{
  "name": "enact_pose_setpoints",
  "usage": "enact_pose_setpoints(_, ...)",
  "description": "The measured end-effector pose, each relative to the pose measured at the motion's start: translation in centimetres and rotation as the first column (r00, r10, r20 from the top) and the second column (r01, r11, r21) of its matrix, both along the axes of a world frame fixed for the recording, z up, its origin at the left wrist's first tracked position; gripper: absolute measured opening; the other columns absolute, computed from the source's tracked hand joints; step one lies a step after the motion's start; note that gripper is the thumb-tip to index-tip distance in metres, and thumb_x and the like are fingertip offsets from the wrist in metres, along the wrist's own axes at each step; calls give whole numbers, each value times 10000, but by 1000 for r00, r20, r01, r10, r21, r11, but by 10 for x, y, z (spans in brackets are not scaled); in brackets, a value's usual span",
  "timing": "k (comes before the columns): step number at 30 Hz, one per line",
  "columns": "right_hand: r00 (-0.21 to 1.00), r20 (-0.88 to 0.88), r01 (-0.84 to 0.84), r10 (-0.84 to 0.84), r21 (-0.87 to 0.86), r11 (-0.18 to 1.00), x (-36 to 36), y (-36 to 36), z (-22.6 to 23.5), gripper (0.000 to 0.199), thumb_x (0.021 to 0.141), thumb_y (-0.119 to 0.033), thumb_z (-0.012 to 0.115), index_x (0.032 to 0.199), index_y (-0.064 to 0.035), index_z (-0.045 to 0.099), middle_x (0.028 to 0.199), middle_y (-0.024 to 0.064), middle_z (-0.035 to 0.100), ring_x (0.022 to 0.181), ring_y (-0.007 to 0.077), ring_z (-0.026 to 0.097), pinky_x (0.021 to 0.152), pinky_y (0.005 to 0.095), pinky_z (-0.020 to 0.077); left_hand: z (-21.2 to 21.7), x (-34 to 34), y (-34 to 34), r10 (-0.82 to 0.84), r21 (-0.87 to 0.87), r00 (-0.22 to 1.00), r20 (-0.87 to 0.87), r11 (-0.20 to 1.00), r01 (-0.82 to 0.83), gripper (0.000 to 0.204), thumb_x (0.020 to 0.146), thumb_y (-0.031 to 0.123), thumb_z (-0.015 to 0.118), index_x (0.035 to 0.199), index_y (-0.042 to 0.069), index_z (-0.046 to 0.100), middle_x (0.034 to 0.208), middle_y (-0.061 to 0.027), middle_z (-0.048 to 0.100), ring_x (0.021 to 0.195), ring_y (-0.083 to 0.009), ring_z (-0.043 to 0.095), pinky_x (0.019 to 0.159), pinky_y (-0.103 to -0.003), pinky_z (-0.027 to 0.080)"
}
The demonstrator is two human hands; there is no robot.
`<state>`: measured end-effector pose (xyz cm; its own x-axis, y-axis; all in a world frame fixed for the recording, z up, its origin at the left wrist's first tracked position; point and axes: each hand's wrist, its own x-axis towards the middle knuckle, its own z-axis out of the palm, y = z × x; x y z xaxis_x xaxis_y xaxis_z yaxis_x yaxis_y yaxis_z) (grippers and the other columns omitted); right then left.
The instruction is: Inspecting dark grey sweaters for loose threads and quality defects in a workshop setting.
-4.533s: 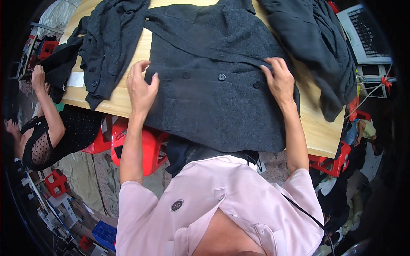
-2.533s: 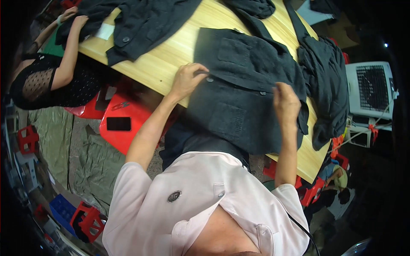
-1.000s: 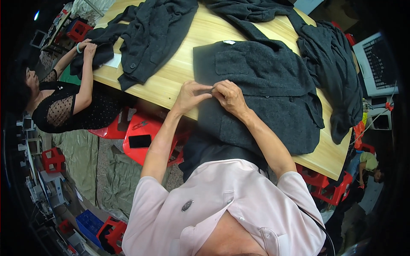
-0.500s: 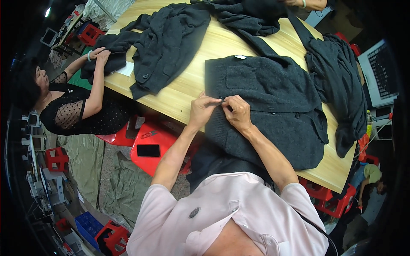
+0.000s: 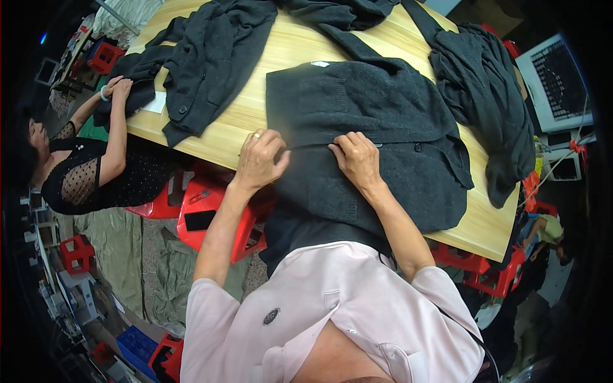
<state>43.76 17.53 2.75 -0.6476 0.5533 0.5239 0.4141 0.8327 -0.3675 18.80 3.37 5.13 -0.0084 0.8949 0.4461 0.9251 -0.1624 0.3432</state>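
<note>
Since that cardigan (image 5: 402, 185) looks floppy, I'd hold its placket (image 5: 399, 143) — left hand (image 5: 260, 158) fingers parted, right hand (image 5: 359, 159) hard to say.

The shirt (image 5: 373, 300) is pale pink, short-sleeved and open-collared, with a dark oval badge (image 5: 272, 316) at left. Dark clothing (image 5: 313, 231) shows below, a ring (image 5: 257, 135) on the left hand (image 5: 260, 161), a black cable (image 5: 480, 340) by the right shoulder.

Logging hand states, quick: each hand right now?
Left hand: curled at the dark cardigan; grip unclear.
Right hand: curled on the cardigan's front; grip unclear.
</note>
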Motion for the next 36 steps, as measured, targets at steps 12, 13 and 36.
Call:
enact_pose_setpoints(12, 999, -52, -9, 9, -1, 1000, -5, 2, -3, 151, 1019, -40, 700, 1137, -85, 783, 1207, 86, 781, 830, 373, 798, 704, 461, 646, -52, 88, 58, 185, 161, 948, 257, 960, -231, 118, 907, 92, 764, 1022, 92, 736, 979, -110, 691, 973, -349, 703, 844, -471, 604)
enact_pose_setpoints(13, 996, -78, -42, 43, 14, 999, 0, -2, -3, 95, 1022, -40, 723, 1109, -59, 757, 1169, 110, 767, 853, 379, 791, 695, 476, 637, -54, 85, 55, 146, 130, 933, 330, 971, -198, 108, 932, 151, 792, 1017, 103, 747, 1002, -90, 696, 983, -347, 704, 854, -482, 586)
enact_pose_setpoints(36, 964, -13, -257, 266, 217, 942, 23, 13, -9, 140, 945, -5, 792, 1069, -46, 740, 985, 105, 771, 808, 310, 734, 678, 430, 597, -64, 92, 67, 27, 37, 954, 300, 999, -40, 102, 1034, 188, 722, 1076, 105, 763, 988, -61, 748, 1004, -292, 674, 918, -460, 422)
